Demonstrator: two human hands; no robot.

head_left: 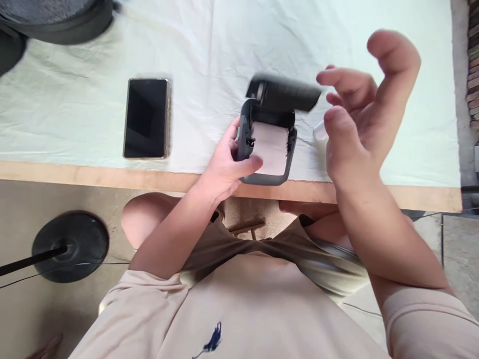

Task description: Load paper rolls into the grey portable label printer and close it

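My left hand (pixel 228 162) grips a small dark grey label printer (pixel 267 178) by its left side, the thumb resting on the white paper roll (pixel 271 147) inside. The printer's black lid (pixel 290 93) is swung up at the far end and looks slightly blurred. Off to the right, my right hand (pixel 359 104) is raised with its fingers apart and curved, and nothing shows in it. Its fingertips are close to the lid's right end; I cannot tell whether they touch. A small white object (pixel 320 131) is partly hidden behind the right thumb.
A dark-screened tablet or phone (pixel 146 118) lies on the pale cloth (pixel 194 60) to the left. Round black equipment (pixel 63 20) stands at the far left corner. The wooden table edge (pixel 168 177) runs before my knees. A round black stand base (pixel 71 244) is on the floor.
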